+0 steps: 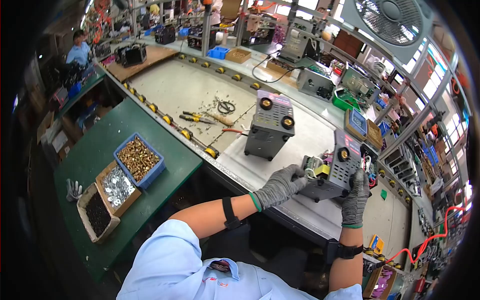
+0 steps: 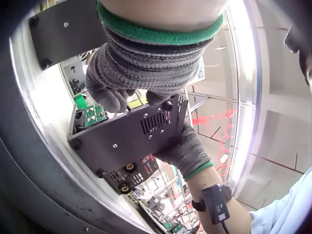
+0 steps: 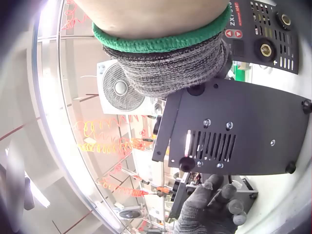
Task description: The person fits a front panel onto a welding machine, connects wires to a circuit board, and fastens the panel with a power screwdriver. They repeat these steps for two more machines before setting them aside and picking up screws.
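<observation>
A dark grey welding machine [image 1: 345,172] with a black-and-brass socket and vent slots in front stands at the bench edge, its open side showing wires and a circuit board [image 1: 314,164]. My gloved right hand [image 1: 355,200] grips its right front edge, thumb on the front and fingers partly hidden behind. At the left, my gloved left hand [image 1: 282,187] hovers by the open side, fingers loosely bent with nothing between them. The right wrist view shows the slotted base panel [image 3: 243,131] with rubber feet. A second welding machine [image 1: 270,125] stands upright to the left.
Pliers [image 1: 196,118], a coil of black cable [image 1: 226,107] and scattered screws lie behind on the bench. On the green table [image 1: 175,165] are a blue bin [image 1: 159,170] of brass parts, a box [image 1: 131,196] of washers and a box [image 1: 116,220] of black screws.
</observation>
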`<state>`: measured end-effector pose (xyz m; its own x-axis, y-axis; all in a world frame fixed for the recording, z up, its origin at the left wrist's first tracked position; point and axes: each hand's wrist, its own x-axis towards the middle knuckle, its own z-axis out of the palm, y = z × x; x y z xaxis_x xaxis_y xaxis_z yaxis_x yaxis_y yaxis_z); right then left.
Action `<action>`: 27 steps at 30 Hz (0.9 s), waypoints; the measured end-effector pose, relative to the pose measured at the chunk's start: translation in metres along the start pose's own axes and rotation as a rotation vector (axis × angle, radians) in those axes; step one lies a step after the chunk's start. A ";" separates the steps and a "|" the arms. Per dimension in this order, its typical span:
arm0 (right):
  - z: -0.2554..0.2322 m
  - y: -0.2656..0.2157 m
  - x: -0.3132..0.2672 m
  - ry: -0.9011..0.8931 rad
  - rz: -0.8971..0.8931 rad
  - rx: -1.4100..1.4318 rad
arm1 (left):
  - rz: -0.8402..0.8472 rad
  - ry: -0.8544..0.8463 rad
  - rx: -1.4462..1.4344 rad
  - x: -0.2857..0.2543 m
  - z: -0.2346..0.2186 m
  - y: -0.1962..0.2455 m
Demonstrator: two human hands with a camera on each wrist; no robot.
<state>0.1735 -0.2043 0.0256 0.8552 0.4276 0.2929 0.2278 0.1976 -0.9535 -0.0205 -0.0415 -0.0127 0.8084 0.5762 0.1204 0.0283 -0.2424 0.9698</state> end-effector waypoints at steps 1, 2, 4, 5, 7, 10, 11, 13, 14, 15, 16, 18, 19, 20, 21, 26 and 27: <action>0.003 0.003 0.001 0.053 -0.014 -0.005 | -0.010 0.011 -0.017 0.000 0.002 -0.005; -0.001 0.003 0.001 0.039 0.024 -0.030 | 0.105 0.021 0.022 0.000 0.006 -0.009; -0.002 0.006 0.002 0.008 -0.050 -0.063 | 0.147 -0.047 0.001 -0.003 0.008 -0.009; 0.000 0.002 -0.001 -0.030 -0.087 -0.070 | 0.142 -0.040 -0.010 -0.005 0.008 -0.010; 0.004 0.001 -0.004 -0.017 -0.104 -0.095 | 0.240 -0.020 0.119 -0.004 0.007 -0.011; 0.002 -0.006 -0.006 -0.035 -0.089 -0.073 | 0.223 0.061 0.010 0.009 -0.013 0.011; 0.001 -0.007 -0.007 -0.078 -0.053 -0.024 | 0.193 0.070 -0.032 0.015 -0.021 0.017; 0.003 -0.008 -0.008 -0.120 -0.044 0.057 | 0.321 0.200 -0.027 0.036 -0.018 0.017; 0.009 -0.015 -0.009 -0.137 -0.046 0.084 | 0.320 0.133 0.066 0.048 -0.020 0.021; 0.013 -0.020 -0.011 -0.154 -0.048 0.110 | 0.318 0.063 0.158 0.059 -0.024 0.024; 0.013 -0.023 -0.012 -0.173 -0.064 0.081 | 0.333 -0.068 0.208 0.065 -0.030 0.031; 0.006 -0.018 -0.008 -0.175 -0.052 0.090 | 0.329 -0.185 0.299 0.078 -0.033 0.039; 0.003 -0.016 -0.007 -0.181 -0.040 0.102 | 0.325 -0.299 0.392 0.085 -0.034 0.042; 0.004 -0.018 -0.008 -0.176 -0.016 0.111 | 0.293 -0.351 0.434 0.092 -0.034 0.044; 0.003 -0.017 -0.006 -0.173 -0.016 0.113 | 0.294 -0.354 0.435 0.100 -0.034 0.044; -0.007 -0.006 0.004 -0.220 -0.002 0.140 | 0.204 -0.680 0.438 0.128 -0.029 0.045; -0.009 -0.005 0.005 -0.228 0.005 0.140 | 0.113 -0.745 0.426 0.130 -0.028 0.047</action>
<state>0.1807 -0.2111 0.0316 0.7258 0.6133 0.3116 0.1437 0.3078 -0.9405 0.0692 0.0442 0.0544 0.9901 -0.0942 -0.1039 0.0224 -0.6249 0.7804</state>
